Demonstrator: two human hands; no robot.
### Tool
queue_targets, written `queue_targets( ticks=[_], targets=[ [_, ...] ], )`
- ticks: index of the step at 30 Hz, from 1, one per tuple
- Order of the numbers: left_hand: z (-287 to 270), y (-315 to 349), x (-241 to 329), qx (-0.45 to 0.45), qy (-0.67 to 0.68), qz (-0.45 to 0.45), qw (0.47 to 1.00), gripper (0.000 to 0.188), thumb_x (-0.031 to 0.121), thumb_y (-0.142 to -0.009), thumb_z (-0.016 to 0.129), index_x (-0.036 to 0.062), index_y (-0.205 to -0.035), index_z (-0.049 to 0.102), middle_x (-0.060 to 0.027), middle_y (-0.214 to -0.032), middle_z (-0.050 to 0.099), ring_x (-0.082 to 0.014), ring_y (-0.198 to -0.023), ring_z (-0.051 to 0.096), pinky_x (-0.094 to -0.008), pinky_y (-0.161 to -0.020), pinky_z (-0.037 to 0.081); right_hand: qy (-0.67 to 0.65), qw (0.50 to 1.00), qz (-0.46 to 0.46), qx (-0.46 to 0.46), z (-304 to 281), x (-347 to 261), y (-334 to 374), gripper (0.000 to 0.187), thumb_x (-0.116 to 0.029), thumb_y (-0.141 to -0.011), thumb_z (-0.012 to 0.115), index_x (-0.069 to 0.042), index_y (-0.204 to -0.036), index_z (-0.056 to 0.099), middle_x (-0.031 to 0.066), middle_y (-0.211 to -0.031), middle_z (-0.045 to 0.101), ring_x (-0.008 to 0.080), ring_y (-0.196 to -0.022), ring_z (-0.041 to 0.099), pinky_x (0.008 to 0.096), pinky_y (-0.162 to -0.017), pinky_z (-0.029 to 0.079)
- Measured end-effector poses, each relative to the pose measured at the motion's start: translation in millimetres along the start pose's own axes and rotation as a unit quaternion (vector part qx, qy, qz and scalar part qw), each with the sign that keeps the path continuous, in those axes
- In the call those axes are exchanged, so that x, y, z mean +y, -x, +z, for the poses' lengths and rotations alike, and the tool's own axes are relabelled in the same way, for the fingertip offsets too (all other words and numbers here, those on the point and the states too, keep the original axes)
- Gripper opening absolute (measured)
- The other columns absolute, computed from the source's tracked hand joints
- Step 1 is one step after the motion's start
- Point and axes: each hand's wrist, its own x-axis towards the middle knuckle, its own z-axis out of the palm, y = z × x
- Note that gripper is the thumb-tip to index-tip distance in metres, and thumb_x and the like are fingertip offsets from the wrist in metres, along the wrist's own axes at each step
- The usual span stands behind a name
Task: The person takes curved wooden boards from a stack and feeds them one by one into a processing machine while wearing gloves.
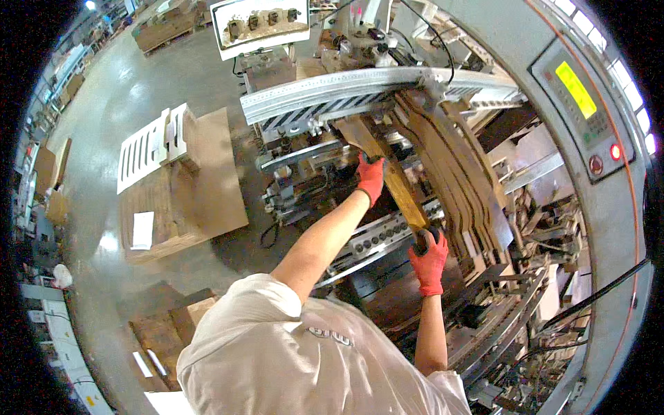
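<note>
Both my hands wear red gloves with dark fingertips. Between them lies a long narrow wooden board (403, 194), slanting across the machine bed. My left hand (371, 178) is closed on its left edge, around the middle of its length. At the near end, my right hand (429, 264) is closed on the same board, thumb and fingers around it. Just right of it rests a stack of long, wavy-edged wooden boards (443, 159). A metal beam (332, 93) with a striped front and a scale crosses above the far end of the board.
A grey control panel (584, 114) with a yellow screen and a lit red button stands at the right. On the left, a pallet of brown sheets (207, 200) carries a white slotted piece (149, 149). Metal rails (380, 238) and a hanging black cable (598, 294) surround the work area.
</note>
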Motion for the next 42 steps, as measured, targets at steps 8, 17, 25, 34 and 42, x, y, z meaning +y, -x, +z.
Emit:
queue_targets(
  ticks=[8,17,25,34,42],
  targets=[
    [59,-27,45,-0.383,-0.491,-0.006,0.783,0.107,0.048,-0.072,0.072,0.0208,-0.149,0.003,-0.0124,-0.151,0.024,-0.0335,-0.135,0.030,-0.0613,-0.099,0.035,0.128,0.966,0.203,0.091,32,49,20,0.057,-0.025,-0.074,0.072,-0.006,-0.124,0.053,0.0262,-0.125,0.050,0.0429,-0.116,0.045,0.0483,-0.099,0.036],
    [139,-43,-16,0.008,0.128,-0.295,0.947,0.095,0.040,-0.079,0.067,0.0047,-0.146,0.010,-0.0330,-0.142,0.023,-0.0446,-0.131,0.029,-0.0500,-0.104,0.031,-0.195,0.886,0.421,0.000,75,149,41,0.042,-0.022,-0.085,0.066,0.011,-0.110,0.058,0.0132,-0.100,0.065,0.0226,-0.079,0.060,0.0348,-0.072,0.049],
    [100,-23,45,0.062,0.190,-0.283,0.938,0.062,0.035,-0.082,0.065,-0.0029,-0.123,0.038,-0.0267,-0.124,0.045,-0.0421,-0.119,0.040,-0.0482,-0.103,0.030,-0.447,0.721,0.514,0.129,28,46,33,0.020,-0.014,-0.083,0.065,0.003,-0.093,0.067,0.0065,-0.082,0.066,0.0177,-0.063,0.060,0.0318,-0.056,0.049],
    [52,-39,63,0.059,0.275,-0.368,0.887,0.074,0.037,-0.078,0.068,0.0002,-0.133,0.035,-0.0269,-0.135,0.036,-0.0405,-0.117,0.041,-0.0461,-0.101,0.034,-0.446,0.713,0.534,0.084,41,79,34,0.029,-0.019,-0.087,0.054,0.003,-0.101,0.066,0.0088,-0.086,0.066,0.0204,-0.072,0.063,0.0341,-0.064,0.053],
    [78,-14,36,-0.017,0.205,-0.333,0.920,0.083,0.040,-0.083,0.063,-0.0004,-0.142,0.021,-0.0331,-0.140,0.026,-0.0419,-0.130,0.030,-0.0455,-0.108,0.027,-0.433,0.758,0.484,0.071,38,75,28,0.025,-0.019,-0.088,0.056,0.000,-0.099,0.067,0.0050,-0.085,0.066,0.0181,-0.067,0.060,0.0317,-0.062,0.050]
  ],
)
